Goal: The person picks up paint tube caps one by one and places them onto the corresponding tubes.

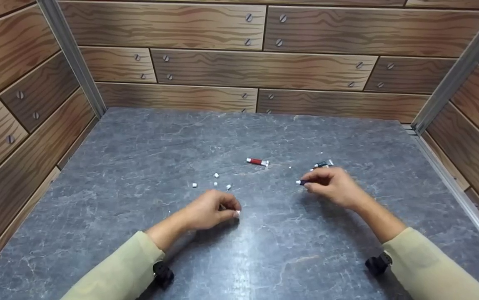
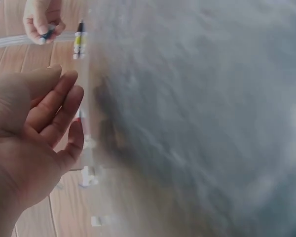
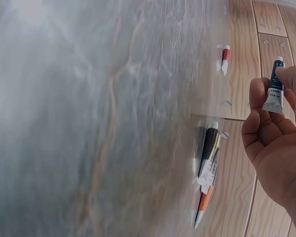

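My left hand (image 1: pixel 208 211) pinches a small white cap (image 1: pixel 238 213) between thumb and fingertips, just above the table. In the left wrist view the fingers of that hand hide the cap. My right hand (image 1: pixel 337 187) holds a dark blue paint tube (image 3: pixel 276 81) between thumb and fingers. The tube's white tip points left in the head view, toward my left hand, and its flat silver end shows in the right wrist view. Several small white caps (image 1: pixel 216 175) lie scattered beyond my left hand. A red paint tube (image 1: pixel 257 161) lies between and beyond the hands.
More paint tubes (image 1: pixel 323 163) lie behind my right hand, among them a black tube (image 3: pixel 208 145) and an orange tube (image 3: pixel 205 200). A tiny white bit (image 1: pixel 290 167) sits near the red tube. Wood-patterned walls (image 1: pixel 206 66) enclose the grey table (image 1: pixel 160 137).
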`<state>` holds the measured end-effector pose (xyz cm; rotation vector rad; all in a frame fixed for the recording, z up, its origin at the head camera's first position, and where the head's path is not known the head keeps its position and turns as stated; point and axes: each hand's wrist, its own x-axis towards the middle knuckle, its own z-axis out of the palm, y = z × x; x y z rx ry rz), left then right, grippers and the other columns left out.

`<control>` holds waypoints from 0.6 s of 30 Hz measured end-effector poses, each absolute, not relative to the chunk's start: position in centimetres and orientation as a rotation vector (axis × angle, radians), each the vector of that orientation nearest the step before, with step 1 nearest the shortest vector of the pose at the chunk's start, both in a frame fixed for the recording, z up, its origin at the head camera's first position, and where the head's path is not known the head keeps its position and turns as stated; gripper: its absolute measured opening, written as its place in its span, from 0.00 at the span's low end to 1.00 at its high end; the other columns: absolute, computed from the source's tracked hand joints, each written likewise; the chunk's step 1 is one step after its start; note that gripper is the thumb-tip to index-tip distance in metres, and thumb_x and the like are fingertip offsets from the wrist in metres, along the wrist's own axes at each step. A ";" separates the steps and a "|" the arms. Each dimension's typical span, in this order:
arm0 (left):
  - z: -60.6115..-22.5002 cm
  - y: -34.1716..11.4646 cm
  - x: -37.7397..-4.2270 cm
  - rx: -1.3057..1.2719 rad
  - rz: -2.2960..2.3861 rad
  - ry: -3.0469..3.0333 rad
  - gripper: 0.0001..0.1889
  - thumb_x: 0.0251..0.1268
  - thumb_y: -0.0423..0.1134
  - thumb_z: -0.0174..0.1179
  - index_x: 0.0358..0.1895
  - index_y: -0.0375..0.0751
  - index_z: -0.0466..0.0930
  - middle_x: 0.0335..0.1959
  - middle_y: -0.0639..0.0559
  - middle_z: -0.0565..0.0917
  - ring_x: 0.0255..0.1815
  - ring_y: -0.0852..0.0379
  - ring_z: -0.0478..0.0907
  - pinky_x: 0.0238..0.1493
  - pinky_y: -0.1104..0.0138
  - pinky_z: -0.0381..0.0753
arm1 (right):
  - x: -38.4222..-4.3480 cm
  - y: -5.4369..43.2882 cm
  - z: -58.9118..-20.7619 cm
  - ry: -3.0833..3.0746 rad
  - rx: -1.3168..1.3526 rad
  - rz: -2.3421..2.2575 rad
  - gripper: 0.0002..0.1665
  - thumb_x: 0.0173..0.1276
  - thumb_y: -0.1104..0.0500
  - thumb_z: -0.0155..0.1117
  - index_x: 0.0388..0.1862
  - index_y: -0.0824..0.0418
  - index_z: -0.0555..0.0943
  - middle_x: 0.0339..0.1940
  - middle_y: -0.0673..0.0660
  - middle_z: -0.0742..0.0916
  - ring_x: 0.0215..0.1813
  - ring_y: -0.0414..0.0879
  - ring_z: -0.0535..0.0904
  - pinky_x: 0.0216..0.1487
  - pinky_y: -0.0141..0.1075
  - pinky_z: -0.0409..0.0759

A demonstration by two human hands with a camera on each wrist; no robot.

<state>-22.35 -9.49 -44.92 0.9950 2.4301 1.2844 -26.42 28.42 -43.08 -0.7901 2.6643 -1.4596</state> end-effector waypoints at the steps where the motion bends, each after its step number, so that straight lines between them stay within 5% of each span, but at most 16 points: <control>1: -44.7 -9.4 -22.4 0.974 1.318 2.425 0.04 0.72 0.30 0.67 0.44 0.33 0.88 0.36 0.50 0.90 0.37 0.63 0.82 0.46 0.64 0.84 | -26.3 28.3 -43.1 2.654 -0.786 -1.465 0.11 0.69 0.69 0.73 0.49 0.67 0.90 0.42 0.60 0.90 0.40 0.38 0.83 0.40 0.27 0.81; 18: -43.4 -7.7 -22.9 0.832 1.688 2.429 0.06 0.72 0.35 0.69 0.46 0.38 0.90 0.37 0.55 0.88 0.36 0.61 0.81 0.40 0.68 0.79 | -24.7 26.2 -43.2 2.550 -0.745 -1.634 0.10 0.71 0.68 0.73 0.49 0.71 0.87 0.38 0.60 0.88 0.33 0.39 0.82 0.33 0.29 0.80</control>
